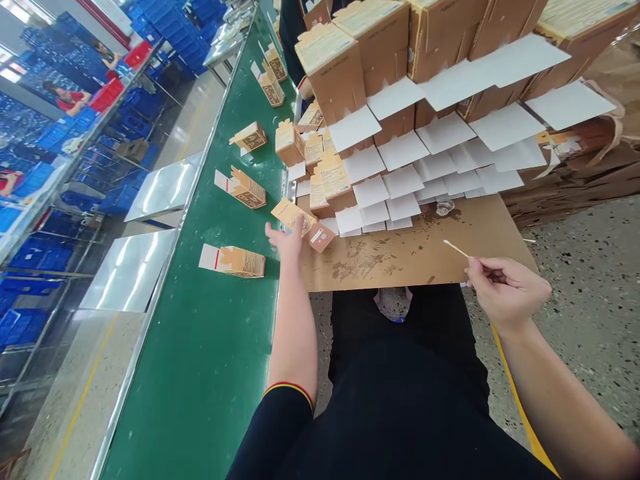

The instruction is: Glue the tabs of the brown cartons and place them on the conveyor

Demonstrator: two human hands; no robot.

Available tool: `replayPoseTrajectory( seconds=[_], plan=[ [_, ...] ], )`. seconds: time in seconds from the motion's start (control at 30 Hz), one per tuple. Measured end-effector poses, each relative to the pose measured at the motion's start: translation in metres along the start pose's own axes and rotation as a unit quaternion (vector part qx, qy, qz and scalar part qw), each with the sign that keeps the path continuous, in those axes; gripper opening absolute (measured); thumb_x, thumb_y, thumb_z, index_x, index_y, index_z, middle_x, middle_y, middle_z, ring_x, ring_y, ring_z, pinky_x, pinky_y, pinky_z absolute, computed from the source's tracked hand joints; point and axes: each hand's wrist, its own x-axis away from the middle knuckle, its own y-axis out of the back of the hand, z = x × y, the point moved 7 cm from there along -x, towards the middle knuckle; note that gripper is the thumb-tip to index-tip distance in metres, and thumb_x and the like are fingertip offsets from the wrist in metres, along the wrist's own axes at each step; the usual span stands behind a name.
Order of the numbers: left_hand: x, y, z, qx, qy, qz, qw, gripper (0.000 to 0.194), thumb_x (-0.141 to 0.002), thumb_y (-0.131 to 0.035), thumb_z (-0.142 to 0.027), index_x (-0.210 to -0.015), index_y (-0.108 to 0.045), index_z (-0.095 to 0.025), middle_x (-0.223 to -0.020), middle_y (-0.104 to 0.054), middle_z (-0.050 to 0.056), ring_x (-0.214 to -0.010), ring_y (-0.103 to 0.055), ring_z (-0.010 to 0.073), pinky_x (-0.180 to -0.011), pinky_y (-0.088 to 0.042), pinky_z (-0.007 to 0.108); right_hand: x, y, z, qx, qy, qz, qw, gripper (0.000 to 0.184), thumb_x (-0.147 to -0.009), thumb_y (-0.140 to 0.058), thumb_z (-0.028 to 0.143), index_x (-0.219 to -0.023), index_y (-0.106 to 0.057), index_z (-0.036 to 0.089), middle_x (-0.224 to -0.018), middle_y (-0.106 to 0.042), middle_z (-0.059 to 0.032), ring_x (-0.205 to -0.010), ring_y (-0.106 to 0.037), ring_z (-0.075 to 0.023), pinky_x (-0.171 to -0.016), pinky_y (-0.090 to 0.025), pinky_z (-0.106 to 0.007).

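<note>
My left hand is at the edge of the green belt, its thumb over a small tan carton and its other fingers partly behind it. The carton is tilted, with a brown flap towards me. My right hand pinches a cotton swab by its stick, the white tip pointing left over the cardboard sheet. Dark wet-looking spots mark that sheet. At its far side stands a small clear dish, close to rows of cartons with white flaps.
Several open-topped cartons stand or lie on the green conveyor belt at my left. Larger stacked brown cartons rise beyond the cardboard. Metal plates project from the belt's far side. Blue crates and other people are further left.
</note>
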Motion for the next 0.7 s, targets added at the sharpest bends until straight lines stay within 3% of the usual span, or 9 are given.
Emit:
replayPoseTrajectory(
  seconds=[0.07, 0.13, 0.2, 0.3, 0.37, 0.43, 0.5, 0.6, 0.7],
  plan=[
    [-0.005, -0.020, -0.010, -0.067, 0.029, -0.019, 0.997, 0.137, -0.062, -0.114, -0.048, -0.170, -0.035, -0.022, -0.173, -0.039, 0.035, -0.168, -0.050, 0.0498, -0.133, -0.049, 0.065, -0.003, 0.000, 0.003, -0.003, 0.007, -0.006, 1.000, 0.041, -0.093, -0.084, 0.063, -0.079, -0.078, 0.024, -0.061, -0.076, -0.0047, -0.048, -0.072, -0.0225, -0.048, -0.059, -0.036],
    [-0.002, -0.023, -0.012, -0.101, 0.035, -0.027, 0.994, 0.143, -0.057, -0.115, -0.038, -0.172, -0.032, -0.020, -0.173, -0.039, 0.037, -0.170, -0.047, 0.0495, -0.135, -0.047, 0.065, -0.003, 0.003, 0.004, -0.009, 0.014, -0.017, 1.000, 0.039, -0.092, -0.084, 0.061, -0.078, -0.078, 0.025, -0.061, -0.076, -0.0048, -0.047, -0.072, -0.0236, -0.047, -0.059, -0.038],
    [0.007, -0.010, -0.008, -0.075, 0.013, -0.025, 0.997, 0.140, -0.060, -0.111, -0.031, -0.174, -0.029, -0.020, -0.169, -0.048, 0.034, -0.163, -0.057, 0.0449, -0.133, -0.051, 0.061, -0.004, 0.008, 0.004, -0.016, 0.025, -0.030, 0.999, 0.035, -0.091, -0.086, 0.058, -0.078, -0.078, 0.026, -0.060, -0.075, -0.0050, -0.045, -0.071, -0.0246, -0.045, -0.058, -0.039],
    [0.026, 0.026, 0.011, 0.041, 0.003, 0.007, 0.999, 0.130, -0.072, -0.100, -0.031, -0.177, -0.024, -0.026, -0.153, -0.068, 0.024, -0.139, -0.077, 0.0349, -0.121, -0.061, 0.054, -0.008, 0.018, 0.005, -0.017, 0.048, -0.045, 0.998, 0.030, -0.091, -0.086, 0.051, -0.077, -0.079, 0.025, -0.060, -0.076, -0.0060, -0.044, -0.070, -0.0241, -0.043, -0.055, -0.038],
    [0.039, 0.050, 0.028, 0.124, 0.024, 0.031, 0.992, 0.113, -0.077, -0.093, -0.039, -0.174, -0.036, -0.027, -0.144, -0.076, 0.018, -0.130, -0.082, 0.0339, -0.115, -0.065, 0.050, -0.014, 0.023, 0.005, 0.003, 0.059, -0.043, 0.997, 0.029, -0.091, -0.085, 0.050, -0.077, -0.080, 0.025, -0.061, -0.076, -0.0067, -0.047, -0.071, -0.0239, -0.045, -0.055, -0.037],
    [0.050, 0.063, 0.043, 0.186, 0.054, 0.074, 0.978, 0.092, -0.077, -0.088, -0.051, -0.160, -0.059, -0.025, -0.141, -0.079, 0.017, -0.136, -0.080, 0.0391, -0.115, -0.067, 0.052, -0.024, 0.024, 0.004, 0.024, 0.055, -0.024, 0.998, 0.028, -0.092, -0.082, 0.047, -0.078, -0.081, 0.024, -0.061, -0.076, -0.0063, -0.051, -0.072, -0.0230, -0.048, -0.056, -0.036],
    [0.062, 0.061, 0.053, 0.230, 0.084, 0.138, 0.960, 0.077, -0.078, -0.085, -0.067, -0.141, -0.075, -0.024, -0.142, -0.081, 0.017, -0.146, -0.074, 0.0449, -0.117, -0.066, 0.056, -0.038, 0.023, 0.002, 0.031, 0.042, -0.011, 0.999, 0.023, -0.092, -0.080, 0.040, -0.079, -0.082, 0.022, -0.061, -0.074, -0.0051, -0.052, -0.071, -0.0208, -0.051, -0.056, -0.034],
    [0.075, 0.045, 0.061, 0.259, 0.100, 0.187, 0.942, 0.080, -0.074, -0.088, -0.088, -0.130, -0.080, -0.031, -0.148, -0.082, 0.012, -0.158, -0.065, 0.0445, -0.122, -0.064, 0.057, -0.063, 0.012, 0.003, 0.054, 0.033, 0.013, 0.998, 0.010, -0.089, -0.081, 0.026, -0.080, -0.082, 0.021, -0.065, -0.077, -0.0033, -0.056, -0.071, -0.0175, -0.058, -0.058, -0.030],
    [0.082, 0.025, 0.065, 0.266, 0.086, 0.199, 0.939, 0.097, -0.046, -0.104, -0.090, -0.124, -0.081, -0.037, -0.146, -0.083, 0.008, -0.159, -0.064, 0.0442, -0.121, -0.064, 0.056, -0.087, -0.012, 0.007, 0.110, 0.032, 0.081, 0.990, 0.012, -0.086, -0.086, 0.013, -0.079, -0.080, 0.021, -0.070, -0.080, -0.0012, -0.062, -0.072, -0.0146, -0.068, -0.060, -0.026]
  ],
)
